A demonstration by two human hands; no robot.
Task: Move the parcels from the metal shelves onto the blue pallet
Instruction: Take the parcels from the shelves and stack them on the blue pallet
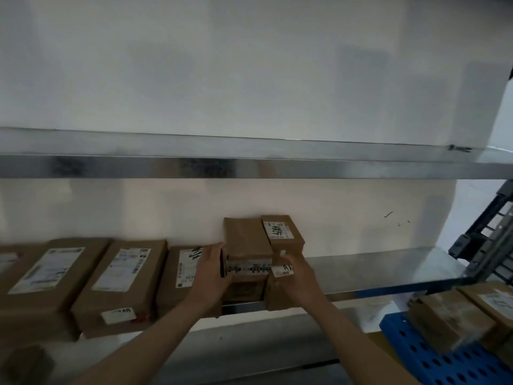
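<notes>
Reaching into the metal shelf [388, 269]
left hand [213, 263] is gripping a brown parcel [247, 240], right hand [299, 276] clasping a smaller parcel [277, 297]

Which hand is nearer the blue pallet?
Right: the right hand grips the parcels on their right, toward the pallet; the left hand holds their left side, farther away.

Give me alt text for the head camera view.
The left hand and right hand grip a cluster of small brown parcels from either side on a metal shelf. Further left lie flat parcels; a blue pallet bearing more parcels sits lower right.
</notes>
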